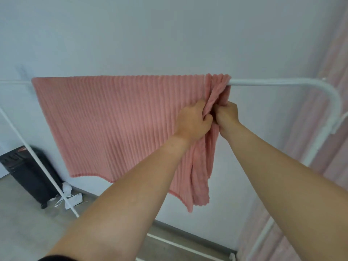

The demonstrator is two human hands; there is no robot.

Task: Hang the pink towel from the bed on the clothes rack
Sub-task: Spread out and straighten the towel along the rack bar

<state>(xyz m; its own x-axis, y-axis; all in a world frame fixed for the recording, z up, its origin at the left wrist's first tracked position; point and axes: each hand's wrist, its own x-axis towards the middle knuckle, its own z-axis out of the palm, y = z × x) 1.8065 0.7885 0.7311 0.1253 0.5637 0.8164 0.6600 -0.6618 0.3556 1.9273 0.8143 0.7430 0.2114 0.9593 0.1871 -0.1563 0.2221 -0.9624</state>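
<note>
The pink towel [116, 125] is draped over the top bar of the clothes rack [273, 82]. The left hand [194, 121] and right hand [227, 114] both grip its bunched right edge. Step in hand: spreading. Next move probably calls for drawing the bunched folds rightward along the bar.

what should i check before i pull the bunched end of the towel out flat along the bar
1. Pink towel draped over the rack bar: ok.
2. Towel's left part lies flat: ok.
3. Towel's right end spread: not ok, gathered in folds.
4. Left hand has a grip on the folds: ok.
5. Right hand has a grip on the right edge: ok.
6. Free bar to the right for spreading: ok.
7. Towel's back half hangs evenly: cannot tell, hidden.
</note>
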